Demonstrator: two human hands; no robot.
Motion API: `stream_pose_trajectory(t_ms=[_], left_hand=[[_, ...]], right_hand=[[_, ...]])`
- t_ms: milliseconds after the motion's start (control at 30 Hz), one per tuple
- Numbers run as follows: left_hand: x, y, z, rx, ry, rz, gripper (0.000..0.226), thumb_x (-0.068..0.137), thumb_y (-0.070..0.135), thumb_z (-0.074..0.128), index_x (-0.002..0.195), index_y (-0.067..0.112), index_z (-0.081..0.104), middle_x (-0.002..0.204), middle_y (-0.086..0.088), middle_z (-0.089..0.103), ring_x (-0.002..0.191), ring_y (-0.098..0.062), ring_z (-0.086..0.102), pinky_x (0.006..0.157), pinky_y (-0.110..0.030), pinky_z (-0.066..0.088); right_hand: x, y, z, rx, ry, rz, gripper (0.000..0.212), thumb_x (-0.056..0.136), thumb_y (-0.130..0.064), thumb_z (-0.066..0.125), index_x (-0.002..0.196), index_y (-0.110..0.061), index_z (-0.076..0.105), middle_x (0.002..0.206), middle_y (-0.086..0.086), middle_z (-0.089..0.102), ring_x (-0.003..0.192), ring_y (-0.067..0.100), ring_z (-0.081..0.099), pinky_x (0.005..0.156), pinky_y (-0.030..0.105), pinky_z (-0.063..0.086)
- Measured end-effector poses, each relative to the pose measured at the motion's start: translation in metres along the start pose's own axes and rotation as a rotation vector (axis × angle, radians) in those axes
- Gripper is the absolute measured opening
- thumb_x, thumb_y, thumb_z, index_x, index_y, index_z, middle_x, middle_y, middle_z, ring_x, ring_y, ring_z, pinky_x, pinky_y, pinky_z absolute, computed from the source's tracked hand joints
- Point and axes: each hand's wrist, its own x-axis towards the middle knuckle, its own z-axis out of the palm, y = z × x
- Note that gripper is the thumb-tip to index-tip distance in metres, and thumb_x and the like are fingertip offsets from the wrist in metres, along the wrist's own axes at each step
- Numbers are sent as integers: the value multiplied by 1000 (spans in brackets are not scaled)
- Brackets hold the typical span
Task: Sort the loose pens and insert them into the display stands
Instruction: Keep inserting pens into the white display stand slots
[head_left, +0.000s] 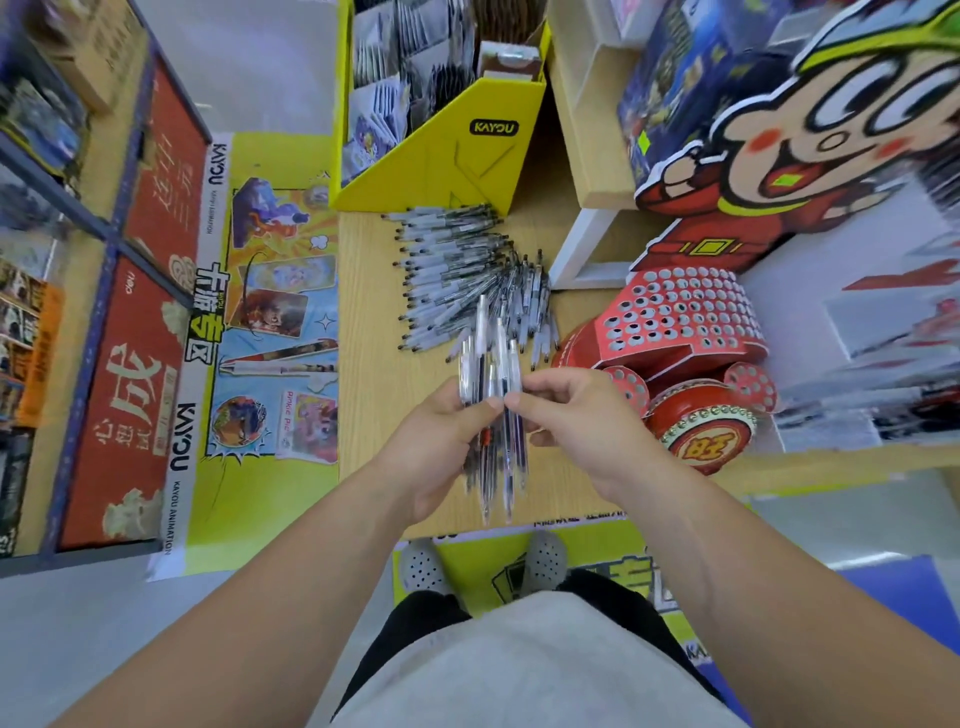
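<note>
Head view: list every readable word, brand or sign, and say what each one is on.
"KAYOU": black label on the yellow display box.
"KAYOU ANIMATION": white edge of the yellow poster, printed sideways.
"Pinkie Pie": pink card picture on that poster.
"成": red panel.
"旺": front of the red drum-shaped stand.
Print on the pens and the poster's smaller characters: too blurred to read.

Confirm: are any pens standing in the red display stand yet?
No, the red display stand shows only bare holes; the loose pens lie piled on the table.
</note>
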Motion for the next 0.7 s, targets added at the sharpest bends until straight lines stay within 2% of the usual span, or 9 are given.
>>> stream_pose_trajectory(t_ms=[100,200,367,500,600,700], left_hand=[[-8,9,14,21,-10,46,23,104,22,54,125,23,65,109,-2,76,89,-13,70,63,-27,53],[-11,16,30,39,-18,59,23,104,24,54,124,22,65,102,1,76,82,-10,69,58,-25,50],[-11,23,69,-15,-52,71,32,102,26,57,134,26,61,116,-1,74,94,-13,70,66,-29,51],[-11,23,116,-147,-27,98,33,100,21,56,132,21,62,115,-9,74,91,-21,71,67,-37,56],[-12,23,158,-218,-11,120,33,96,21,58,127,16,65,112,-13,74,93,-24,72,72,-38,59],[-11,22,200,-261,19,149,26,96,17,56,119,14,70,105,-12,76,88,-23,74,67,-35,60]], right_hand=[[-9,-11,-12,41,1,-18,7,88,-17,77,90,-21,72,89,10,66,72,11,64,66,29,60],[-13,-17,-26,70,-1,-29,9,87,-16,78,93,-17,72,84,6,66,68,11,63,61,28,57],[-16,-25,-65,83,-32,-46,14,85,-16,79,97,-14,72,77,0,67,64,9,62,62,31,58],[-20,-31,-109,60,-80,-90,14,84,-18,80,95,-14,73,73,-2,67,64,11,63,67,39,60],[-24,-33,-146,80,-142,-126,10,85,-17,79,92,-11,74,69,-3,65,62,10,61,63,34,58],[-28,-28,-182,92,-202,-151,5,88,-17,76,89,-12,76,75,2,70,65,12,62,59,29,55]])
